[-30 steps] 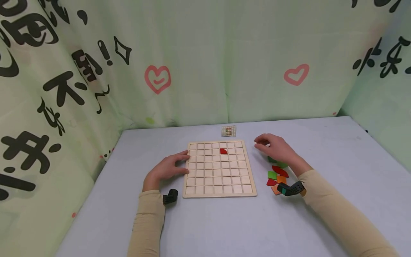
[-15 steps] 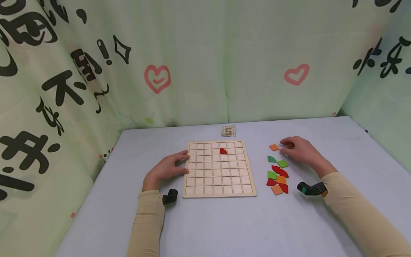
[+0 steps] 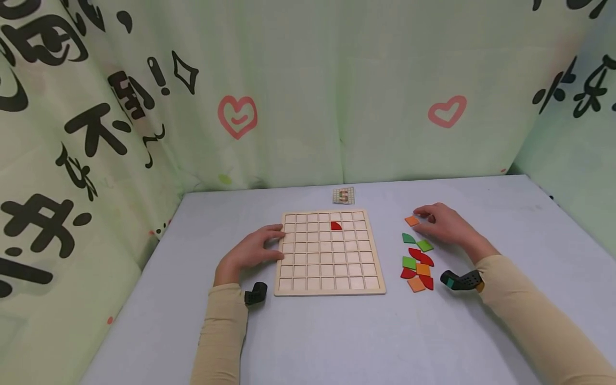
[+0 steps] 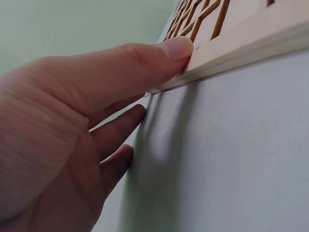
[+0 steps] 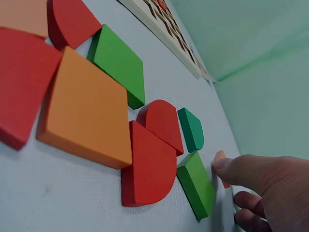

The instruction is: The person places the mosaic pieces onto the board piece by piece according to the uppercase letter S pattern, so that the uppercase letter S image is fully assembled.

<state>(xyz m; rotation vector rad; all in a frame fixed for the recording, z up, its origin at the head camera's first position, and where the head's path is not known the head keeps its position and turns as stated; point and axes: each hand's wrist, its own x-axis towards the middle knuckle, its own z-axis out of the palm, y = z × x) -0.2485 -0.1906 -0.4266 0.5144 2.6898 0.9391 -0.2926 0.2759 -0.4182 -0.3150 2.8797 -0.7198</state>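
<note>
A pale wooden grid board (image 3: 329, 292) lies on the table with one red quarter-round tile (image 3: 336, 225) in an upper cell. At its left edge is my left hand (image 3: 247, 254), fingers relaxed. The left wrist view shows the thumb (image 4: 177, 48) resting on the board's rim (image 4: 251, 46), other fingers beneath the thumb beside the edge. My right hand (image 3: 445, 222) is at an orange square tile (image 3: 410, 220), index finger and thumb on either side. In the right wrist view the thumb (image 5: 234, 166) overlaps this tile; I cannot tell whether it is pinched.
Right of the board lie a dark green quarter-round tile (image 3: 408, 238), light green tiles (image 3: 425, 245), red tiles (image 3: 426, 282) and more orange tiles (image 3: 416, 284), some touching. A small patterned card (image 3: 344, 195) lies behind the board. Printed curtains (image 3: 341, 96) surround the table's back and sides.
My right hand first moved right, from beside the board's upper right, uncovering the orange square tile, then shifted slightly left to reach it. The left hand stays at the board's edge.
</note>
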